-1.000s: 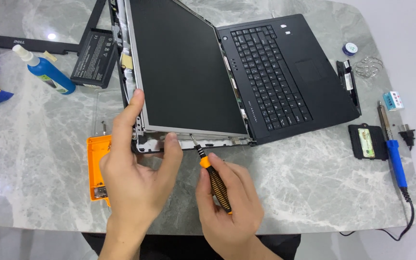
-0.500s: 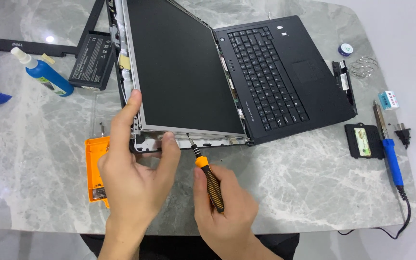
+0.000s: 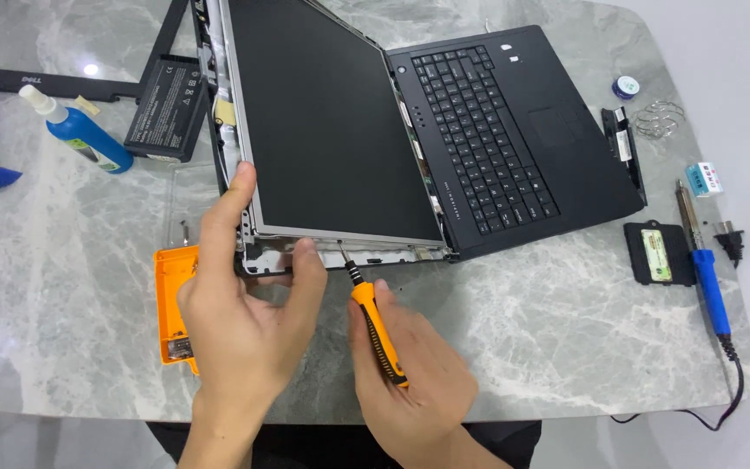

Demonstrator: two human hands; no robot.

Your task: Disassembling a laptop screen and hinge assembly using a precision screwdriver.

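Observation:
A black laptop (image 3: 514, 130) lies opened flat on the grey marble table (image 3: 549, 339), its bare screen panel (image 3: 323, 122) without a bezel. My left hand (image 3: 249, 295) pinches the panel's near left corner, thumb on the lower metal frame and fingers along the side edge. My right hand (image 3: 410, 373) grips an orange-and-black screwdriver (image 3: 373, 321), whose tip touches the metal strip at the panel's lower edge.
An orange screwdriver case (image 3: 171, 295) lies under my left wrist. A laptop battery (image 3: 167, 108), blue bottle (image 3: 80, 130) and removed black bezel (image 3: 88, 82) sit at the left. A blue soldering iron (image 3: 705, 269), small black cover (image 3: 660, 254) and wire coil (image 3: 660, 117) lie at the right.
The screwdriver has tilted a little and its tip has settled on the panel's lower frame. My left hand keeps its hold on the corner.

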